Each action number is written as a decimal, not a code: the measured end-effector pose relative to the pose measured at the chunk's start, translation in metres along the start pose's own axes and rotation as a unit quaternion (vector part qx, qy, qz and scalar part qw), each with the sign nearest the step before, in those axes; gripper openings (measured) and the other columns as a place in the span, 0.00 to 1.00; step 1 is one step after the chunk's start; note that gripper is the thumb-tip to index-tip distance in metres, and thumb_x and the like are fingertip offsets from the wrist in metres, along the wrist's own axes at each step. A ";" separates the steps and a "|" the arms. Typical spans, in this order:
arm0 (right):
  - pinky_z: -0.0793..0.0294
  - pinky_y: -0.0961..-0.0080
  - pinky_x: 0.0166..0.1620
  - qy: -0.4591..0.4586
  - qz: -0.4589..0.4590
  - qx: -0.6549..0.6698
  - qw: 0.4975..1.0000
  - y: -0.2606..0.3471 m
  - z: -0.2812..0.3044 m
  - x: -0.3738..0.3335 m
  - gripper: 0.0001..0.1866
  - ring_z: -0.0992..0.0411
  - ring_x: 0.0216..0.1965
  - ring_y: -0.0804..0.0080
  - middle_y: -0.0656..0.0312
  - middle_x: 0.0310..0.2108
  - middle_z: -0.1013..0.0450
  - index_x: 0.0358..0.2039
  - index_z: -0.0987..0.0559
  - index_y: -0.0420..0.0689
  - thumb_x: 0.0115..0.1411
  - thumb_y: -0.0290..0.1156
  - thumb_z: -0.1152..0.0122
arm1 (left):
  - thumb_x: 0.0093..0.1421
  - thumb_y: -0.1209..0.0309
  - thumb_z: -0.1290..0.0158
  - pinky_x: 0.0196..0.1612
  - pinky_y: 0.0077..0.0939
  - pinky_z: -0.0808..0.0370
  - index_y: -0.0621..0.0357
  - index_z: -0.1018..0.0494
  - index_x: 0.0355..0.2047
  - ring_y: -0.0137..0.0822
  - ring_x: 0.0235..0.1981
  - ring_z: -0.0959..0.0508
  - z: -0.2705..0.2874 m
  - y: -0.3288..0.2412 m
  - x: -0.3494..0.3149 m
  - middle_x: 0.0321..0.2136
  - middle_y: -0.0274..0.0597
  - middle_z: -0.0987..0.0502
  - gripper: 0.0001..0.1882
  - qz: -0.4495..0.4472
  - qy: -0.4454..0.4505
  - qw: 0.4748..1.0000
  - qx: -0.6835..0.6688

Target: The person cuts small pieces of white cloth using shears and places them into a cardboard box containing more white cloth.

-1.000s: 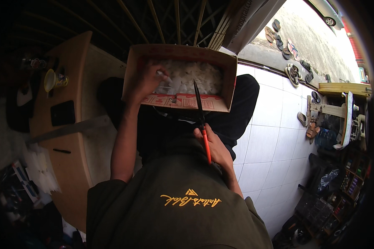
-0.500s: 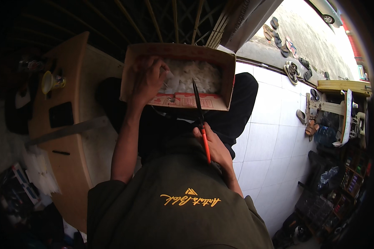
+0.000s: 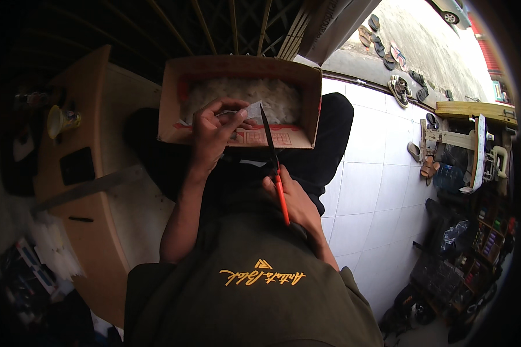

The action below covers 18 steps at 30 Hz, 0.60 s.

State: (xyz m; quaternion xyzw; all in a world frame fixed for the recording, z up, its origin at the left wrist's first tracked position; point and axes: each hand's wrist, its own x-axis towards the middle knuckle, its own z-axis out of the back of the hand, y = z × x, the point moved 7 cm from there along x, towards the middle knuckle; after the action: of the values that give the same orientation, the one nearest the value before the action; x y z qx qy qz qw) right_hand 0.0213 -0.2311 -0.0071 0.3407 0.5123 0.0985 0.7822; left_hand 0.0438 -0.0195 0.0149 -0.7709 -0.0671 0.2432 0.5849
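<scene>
A cardboard box rests across my folded legs, filled with a pale, crumpled, fluffy-looking material. Over its near side, my left hand pinches a small whitish translucent piece, perhaps plastic or paper. Wrapped around the orange-red handles of a pair of scissors is my right hand. The dark blades point up and away, and their tip lies at the right edge of the whitish piece. Whether the blades are parted cannot be made out.
To my left stands a wooden board or low table with a dark tablet-like slab, a pen and a yellow cup. White floor tiles spread to my right, toward sandals and shoes by the doorway. A metal lattice gate rises beyond the box.
My left hand has come out of the box toward me, now with the whitish piece in its fingers beside the scissor tip. My right hand keeps the scissors in nearly the same place.
</scene>
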 end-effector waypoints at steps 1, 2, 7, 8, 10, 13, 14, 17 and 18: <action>0.31 0.53 0.43 0.002 -0.003 -0.003 1.000 0.001 0.000 0.000 0.40 0.26 0.40 0.37 0.38 0.35 0.26 0.51 0.36 0.34 0.64 0.65 0.53 | 0.62 0.76 0.43 0.38 0.22 0.19 0.65 0.25 0.43 0.32 0.34 0.17 0.003 0.000 0.000 0.35 0.45 0.20 0.10 -0.020 -0.018 1.000 -0.009; 0.31 0.53 0.44 -0.001 0.000 -0.004 1.000 0.000 0.000 0.000 0.40 0.27 0.40 0.37 0.38 0.35 0.26 0.51 0.36 0.34 0.63 0.65 0.53 | 0.61 0.76 0.43 0.38 0.22 0.19 0.65 0.25 0.43 0.32 0.34 0.17 0.004 0.001 0.002 0.35 0.45 0.20 0.10 -0.042 -0.019 0.999 -0.029; 0.31 0.52 0.44 -0.013 0.012 -0.029 0.999 0.000 0.001 -0.002 0.40 0.27 0.42 0.36 0.37 0.36 0.26 0.51 0.36 0.34 0.63 0.65 0.52 | 0.61 0.79 0.43 0.36 0.21 0.18 0.67 0.26 0.42 0.33 0.33 0.17 -0.009 0.001 0.002 0.35 0.45 0.20 0.09 -0.041 0.052 0.996 -0.058; 0.31 0.52 0.44 -0.018 0.024 -0.029 0.999 0.000 0.002 -0.002 0.40 0.27 0.42 0.36 0.37 0.36 0.26 0.50 0.36 0.34 0.62 0.65 0.51 | 0.61 0.80 0.43 0.35 0.22 0.18 0.67 0.26 0.42 0.33 0.33 0.17 -0.014 0.002 -0.001 0.35 0.45 0.20 0.09 -0.028 0.064 0.996 -0.053; 0.30 0.52 0.44 -0.029 0.048 -0.029 0.998 0.000 0.003 -0.001 0.39 0.27 0.42 0.36 0.37 0.36 0.26 0.49 0.35 0.35 0.62 0.65 0.51 | 0.60 0.81 0.43 0.35 0.22 0.18 0.69 0.26 0.42 0.34 0.33 0.17 -0.025 0.004 -0.005 0.35 0.46 0.20 0.09 -0.002 0.090 0.995 -0.043; 0.30 0.52 0.44 -0.022 0.050 -0.013 0.998 -0.001 0.004 -0.002 0.39 0.27 0.42 0.37 0.37 0.35 0.26 0.48 0.35 0.35 0.61 0.65 0.50 | 0.59 0.82 0.43 0.35 0.23 0.18 0.70 0.26 0.41 0.34 0.33 0.16 -0.027 0.003 -0.011 0.34 0.46 0.20 0.09 0.001 0.100 0.995 -0.002; 0.30 0.52 0.44 -0.022 0.052 -0.009 0.998 0.000 0.004 -0.002 0.39 0.26 0.42 0.37 0.37 0.35 0.26 0.47 0.35 0.35 0.61 0.66 0.49 | 0.59 0.82 0.42 0.34 0.22 0.18 0.69 0.25 0.40 0.34 0.33 0.16 -0.026 0.005 -0.010 0.34 0.46 0.19 0.08 0.004 0.105 0.994 -0.005; 0.30 0.52 0.43 -0.022 0.058 0.002 0.998 0.001 0.004 -0.002 0.40 0.26 0.41 0.37 0.37 0.34 0.26 0.47 0.34 0.35 0.60 0.66 0.49 | 0.60 0.80 0.41 0.33 0.19 0.18 0.68 0.24 0.38 0.32 0.31 0.16 -0.024 0.009 -0.008 0.34 0.44 0.19 0.07 0.011 0.113 0.993 -0.014; 0.30 0.52 0.43 -0.024 0.060 0.007 0.998 0.002 0.003 -0.002 0.40 0.26 0.41 0.37 0.37 0.34 0.26 0.47 0.34 0.35 0.60 0.66 0.49 | 0.60 0.80 0.41 0.33 0.19 0.18 0.68 0.24 0.39 0.31 0.31 0.16 -0.024 0.010 -0.008 0.33 0.45 0.19 0.07 0.014 0.113 0.993 -0.015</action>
State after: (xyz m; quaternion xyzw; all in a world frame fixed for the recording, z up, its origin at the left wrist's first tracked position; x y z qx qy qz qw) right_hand 0.0235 -0.2319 -0.0034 0.3787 0.4729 0.1337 0.7842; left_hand 0.0455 -0.0466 0.0127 -0.8032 0.0068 0.1613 0.5734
